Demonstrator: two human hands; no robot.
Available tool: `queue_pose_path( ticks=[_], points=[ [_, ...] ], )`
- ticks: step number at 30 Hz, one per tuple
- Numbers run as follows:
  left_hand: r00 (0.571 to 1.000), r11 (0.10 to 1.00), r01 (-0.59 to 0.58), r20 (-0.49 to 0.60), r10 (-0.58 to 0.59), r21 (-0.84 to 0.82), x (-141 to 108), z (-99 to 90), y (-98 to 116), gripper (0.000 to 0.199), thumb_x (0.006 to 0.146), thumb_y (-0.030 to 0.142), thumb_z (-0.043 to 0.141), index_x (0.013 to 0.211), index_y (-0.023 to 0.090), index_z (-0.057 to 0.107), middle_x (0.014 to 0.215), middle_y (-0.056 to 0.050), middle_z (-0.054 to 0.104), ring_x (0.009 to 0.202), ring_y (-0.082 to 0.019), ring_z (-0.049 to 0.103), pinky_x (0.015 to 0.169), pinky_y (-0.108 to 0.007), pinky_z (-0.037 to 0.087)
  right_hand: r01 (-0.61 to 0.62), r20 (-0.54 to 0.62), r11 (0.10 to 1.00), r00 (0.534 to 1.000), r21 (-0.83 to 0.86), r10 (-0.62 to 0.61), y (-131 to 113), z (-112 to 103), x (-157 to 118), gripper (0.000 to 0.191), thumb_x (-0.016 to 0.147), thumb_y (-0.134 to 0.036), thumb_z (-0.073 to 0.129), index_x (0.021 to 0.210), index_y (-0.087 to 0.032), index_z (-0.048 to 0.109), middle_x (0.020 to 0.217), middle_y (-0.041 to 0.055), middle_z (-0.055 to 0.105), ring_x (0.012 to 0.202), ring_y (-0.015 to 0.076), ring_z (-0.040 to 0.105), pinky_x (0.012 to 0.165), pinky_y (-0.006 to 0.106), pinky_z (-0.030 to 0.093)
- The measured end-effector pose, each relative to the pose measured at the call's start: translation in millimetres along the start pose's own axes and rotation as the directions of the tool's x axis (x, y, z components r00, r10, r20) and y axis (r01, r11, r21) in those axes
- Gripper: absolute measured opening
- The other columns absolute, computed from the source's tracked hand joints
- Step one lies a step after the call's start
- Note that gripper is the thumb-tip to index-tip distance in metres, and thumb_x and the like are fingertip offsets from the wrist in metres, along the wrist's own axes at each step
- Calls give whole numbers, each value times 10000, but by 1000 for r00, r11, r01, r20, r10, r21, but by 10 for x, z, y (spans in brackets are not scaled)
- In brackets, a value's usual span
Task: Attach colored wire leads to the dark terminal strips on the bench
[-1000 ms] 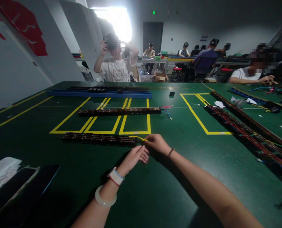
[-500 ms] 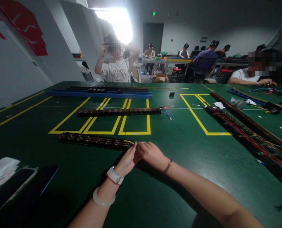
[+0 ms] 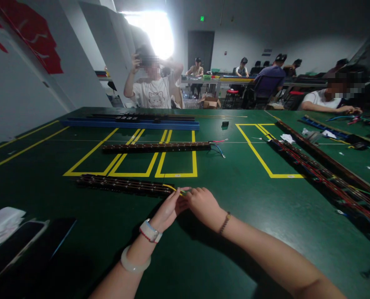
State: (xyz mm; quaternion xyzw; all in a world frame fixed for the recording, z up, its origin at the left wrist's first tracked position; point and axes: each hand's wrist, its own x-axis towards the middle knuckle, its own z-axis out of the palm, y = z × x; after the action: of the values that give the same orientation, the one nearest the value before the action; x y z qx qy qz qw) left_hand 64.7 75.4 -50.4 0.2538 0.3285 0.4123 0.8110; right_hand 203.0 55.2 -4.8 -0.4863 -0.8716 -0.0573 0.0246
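Observation:
A long dark bar with copper strips point(image 3: 125, 185) lies on the green table point(image 3: 228, 257), and a yellow-green wire point(image 3: 169, 187) comes out of its right end. My left hand point(image 3: 168, 207) is closed on that wire close to the bar. Just right of it, my right hand point(image 3: 203, 207) has its fingers curled round the wire's farther stretch; its loose end is hidden in the fingers. Beyond lies a second copper-lined bar point(image 3: 156, 146), with a red wire point(image 3: 219, 140) and a blue wire point(image 3: 219, 150) at its right end.
Yellow tape point(image 3: 135, 174) marks rectangles on the table. A blue channel point(image 3: 131, 123) lies at the back. Wired bars point(image 3: 325, 174) stretch along the right side. White tissue point(image 3: 4, 224) and dark flat objects point(image 3: 32, 245) are at left. A person point(image 3: 154, 89) sits opposite.
My right hand has shifted slightly right and down, away from my left hand. More of the yellow-green wire now shows between them. My left hand has hardly moved.

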Motion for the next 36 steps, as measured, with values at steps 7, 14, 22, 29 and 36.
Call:
queue_pose_path(
  ticks=[7, 14, 22, 29, 36],
  points=[
    [998, 999, -36, 44, 34, 37, -18, 31, -14, 282, 887, 346, 513, 1051, 119, 550, 1062, -126, 600, 913, -177, 602, 843, -345, 476, -85, 93, 995, 992, 45, 81, 122, -180, 6, 172, 853, -105, 449, 935, -113, 600, 837, 107, 615, 731, 202, 588, 607, 298, 380],
    [999, 967, -27, -12, 31, 252, -117, 132, 60, 345, 905, 338, 475, 1123, 72, 495, 862, -104, 596, 782, -162, 594, 768, -326, 473, -133, -103, 991, 986, -4, 132, 455, -118, 117, 174, 883, -134, 453, 850, -166, 621, 837, 83, 589, 801, 198, 495, 689, 323, 290],
    [994, 900, -64, -53, 95, 432, -149, 117, 136, 334, 900, 307, 462, 1126, 63, 497, 699, -19, 508, 651, -107, 512, 633, -233, 420, -96, -281, 995, 956, -18, 88, 770, 360, 211, 218, 934, -232, 428, 973, -235, 642, 814, 47, 591, 795, 188, 421, 774, 349, 237],
    [989, 858, -94, -53, 140, 504, -168, 142, 156, 390, 830, 326, 531, 1118, 68, 478, 741, -27, 542, 687, -116, 532, 640, -231, 415, -72, -248, 997, 966, -17, 65, 818, 501, 209, 293, 924, -194, 436, 1144, -272, 614, 898, 45, 609, 846, 192, 409, 861, 351, 242],
    [966, 582, -141, -18, 258, 801, -85, 4, 123, 296, 842, 383, 477, 951, 109, 497, 677, -16, 535, 613, -122, 499, 579, -234, 366, -60, -267, 998, 961, 33, 67, 816, 543, 200, 296, 922, -188, 433, 1130, -259, 630, 932, 55, 600, 871, 186, 414, 888, 337, 259]
  ],
)
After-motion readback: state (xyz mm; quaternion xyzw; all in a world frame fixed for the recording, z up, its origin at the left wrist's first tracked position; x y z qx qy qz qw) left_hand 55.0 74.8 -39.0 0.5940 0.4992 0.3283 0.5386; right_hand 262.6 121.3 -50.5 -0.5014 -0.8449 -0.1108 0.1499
